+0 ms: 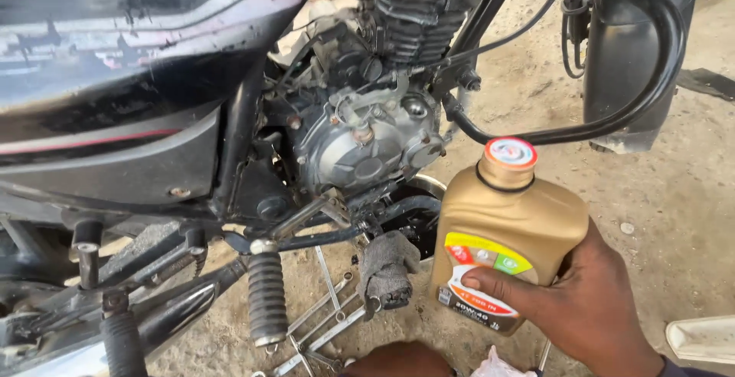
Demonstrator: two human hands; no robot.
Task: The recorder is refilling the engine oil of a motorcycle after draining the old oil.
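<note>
The right hand [589, 300] grips a gold oil bottle [501, 231] around its lower body, thumb across the coloured label, fingers wrapped behind. The bottle stands nearly upright, tilted slightly, its cap [510, 153] sealed on top. It is held above the sandy ground [651, 186], just right of the motorcycle engine [367, 132]. A drain pan [417, 216] sits under the engine, near the bottle's left edge. A dirty rag [387, 268] hangs beside the footpeg [266, 297], with spanners [329, 316] lying below. The left hand is not visible.
</note>
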